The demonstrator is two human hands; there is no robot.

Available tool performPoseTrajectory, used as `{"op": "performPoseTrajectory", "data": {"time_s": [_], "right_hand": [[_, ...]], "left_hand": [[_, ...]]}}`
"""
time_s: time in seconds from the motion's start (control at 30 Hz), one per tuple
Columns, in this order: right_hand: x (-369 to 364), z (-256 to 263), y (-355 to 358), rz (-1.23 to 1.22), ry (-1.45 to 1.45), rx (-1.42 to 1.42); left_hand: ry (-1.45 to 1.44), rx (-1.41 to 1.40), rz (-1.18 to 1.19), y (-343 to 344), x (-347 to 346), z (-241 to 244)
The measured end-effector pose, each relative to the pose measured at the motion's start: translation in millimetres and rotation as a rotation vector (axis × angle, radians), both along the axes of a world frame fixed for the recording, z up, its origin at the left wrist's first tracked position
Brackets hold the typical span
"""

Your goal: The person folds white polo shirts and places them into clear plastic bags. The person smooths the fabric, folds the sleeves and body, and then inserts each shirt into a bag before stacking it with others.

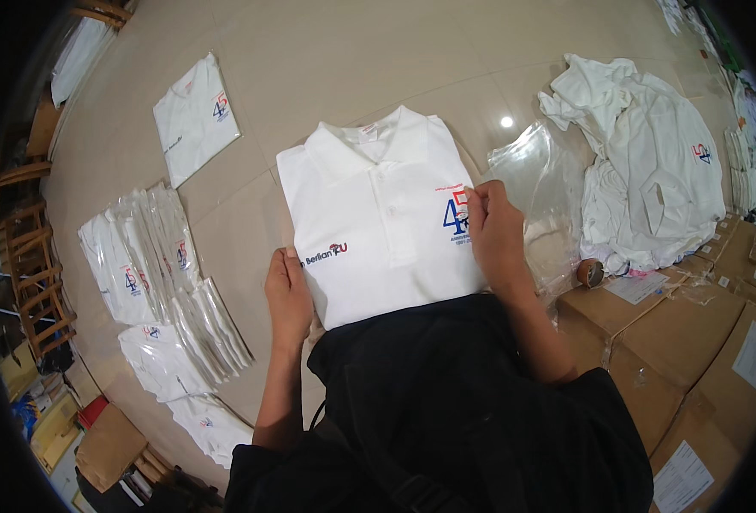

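A white polo shirt [371, 211], folded into a rectangle with its collar away from me, lies before my lap. Printed logos with writing mark both sides of its button placket. My left hand [288, 298] grips the shirt's left edge, the thumb on top and the other fingers partly hidden. At the right edge, my right hand [496, 234] pinches the fabric beside the coloured print, covering part of it. Clear plastic bags [535, 192] lie flat on the floor just right of that hand.
Bagged folded shirts [153, 256] form overlapping rows at left; a single bagged shirt [198, 118] lies farther away. At right, loose white shirts [654, 154] are heaped beside cardboard boxes [679, 333], with a tape roll [590, 273] near them. Wooden furniture [38, 282] lines the far left.
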State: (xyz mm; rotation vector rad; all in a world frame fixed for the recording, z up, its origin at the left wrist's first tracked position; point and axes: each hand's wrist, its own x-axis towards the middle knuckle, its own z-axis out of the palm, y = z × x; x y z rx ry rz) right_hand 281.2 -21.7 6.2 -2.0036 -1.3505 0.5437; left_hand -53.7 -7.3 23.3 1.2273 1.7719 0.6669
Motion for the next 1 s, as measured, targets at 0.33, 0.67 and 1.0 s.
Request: {"op": "performPoseTrajectory", "data": {"time_s": [0.33, 0.67, 1.0], "right_hand": [[-11.8, 33.0, -43.4, -0.111, 0.161, -0.417], [-13.8, 24.9, -74.6, -0.092, 0.037, -0.187], [-15.6, 20.4, -77.8, -0.088, 0.041, -0.351]], "left_hand": [[-0.148, -0.181, 0.093, -45.0, 17.0, 18.1], [0.014, -0.069, -0.022, -60.0, 8.6, 27.1], [0.44, -0.13, -0.239, -61.2, 6.1, 30.8]]}}
